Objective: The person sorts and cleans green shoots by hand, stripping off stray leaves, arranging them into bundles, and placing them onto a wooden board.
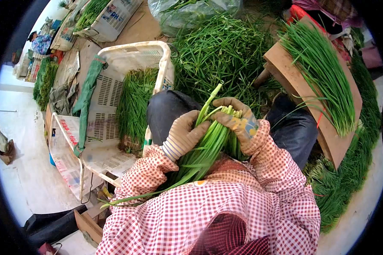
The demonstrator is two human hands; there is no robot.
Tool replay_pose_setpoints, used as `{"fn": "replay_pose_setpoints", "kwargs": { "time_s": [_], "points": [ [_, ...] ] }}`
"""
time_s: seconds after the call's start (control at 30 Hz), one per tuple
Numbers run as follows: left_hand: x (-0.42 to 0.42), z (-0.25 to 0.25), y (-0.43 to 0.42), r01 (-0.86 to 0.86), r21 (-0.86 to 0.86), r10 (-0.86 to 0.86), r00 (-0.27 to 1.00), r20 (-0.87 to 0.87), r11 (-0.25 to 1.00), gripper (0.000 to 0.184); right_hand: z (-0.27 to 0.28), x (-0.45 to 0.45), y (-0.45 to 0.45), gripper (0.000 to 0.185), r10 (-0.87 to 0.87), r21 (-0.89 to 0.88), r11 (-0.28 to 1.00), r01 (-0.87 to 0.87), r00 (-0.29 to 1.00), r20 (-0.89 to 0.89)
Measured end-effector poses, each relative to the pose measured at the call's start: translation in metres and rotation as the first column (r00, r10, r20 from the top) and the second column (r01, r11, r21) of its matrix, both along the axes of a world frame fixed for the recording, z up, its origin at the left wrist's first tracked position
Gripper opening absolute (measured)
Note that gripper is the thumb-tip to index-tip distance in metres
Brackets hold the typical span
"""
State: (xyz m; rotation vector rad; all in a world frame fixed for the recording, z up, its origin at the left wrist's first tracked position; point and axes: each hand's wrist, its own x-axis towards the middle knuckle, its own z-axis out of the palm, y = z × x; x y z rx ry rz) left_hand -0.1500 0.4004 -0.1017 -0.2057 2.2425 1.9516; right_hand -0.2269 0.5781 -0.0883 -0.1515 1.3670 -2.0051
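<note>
A bunch of garlic chives (210,144) lies across my lap, its pale cut ends up between my hands and its leaves trailing toward my body. My left hand (181,134), in a tan work glove, closes its thumb and fingers on stalks at the bunch's left side. From the right, my gloved right hand (238,119) has its fingers wrapped over the pale ends. One thick stalk (215,93) sticks up above the rest, between the hands. The palms and the inner fingertips are hidden.
To my left stands a white plastic crate (108,140) with chives inside and a green cloth strip over it. Loose chives (221,55) are heaped ahead. At right, a neat chive bundle (323,72) rests on a cardboard-topped stand (287,70). A person (40,42) is far left.
</note>
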Motion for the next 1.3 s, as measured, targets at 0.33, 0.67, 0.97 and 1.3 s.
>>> {"fn": "replay_pose_setpoints", "kwargs": {
  "time_s": [0.33,0.67,0.97,1.3],
  "points": [
    [0.009,0.019,-0.01,0.271,-0.195,-0.262,0.963,0.068,0.943,0.026,-0.009,-0.008,0.004,0.026,-0.053,-0.007,0.999,0.053,0.998,0.043],
    [0.021,0.004,0.011,0.396,0.193,-0.419,0.903,0.094,0.898,0.035,-0.009,-0.004,0.028,0.032,0.176,-0.137,0.97,-0.202,0.967,-0.182],
    [-0.031,0.033,0.026,0.398,-0.161,-0.419,0.899,-0.13,0.903,0.033,0.068,-0.007,0.059,0.026,-0.257,-0.018,0.966,0.26,0.94,-0.222],
    [-0.071,-0.007,0.034,0.538,-0.701,-0.453,0.827,0.332,0.468,0.027,0.2,-0.207,0.165,0.028,-0.624,-0.338,0.78,0.527,0.624,-0.47]
  ]
}}
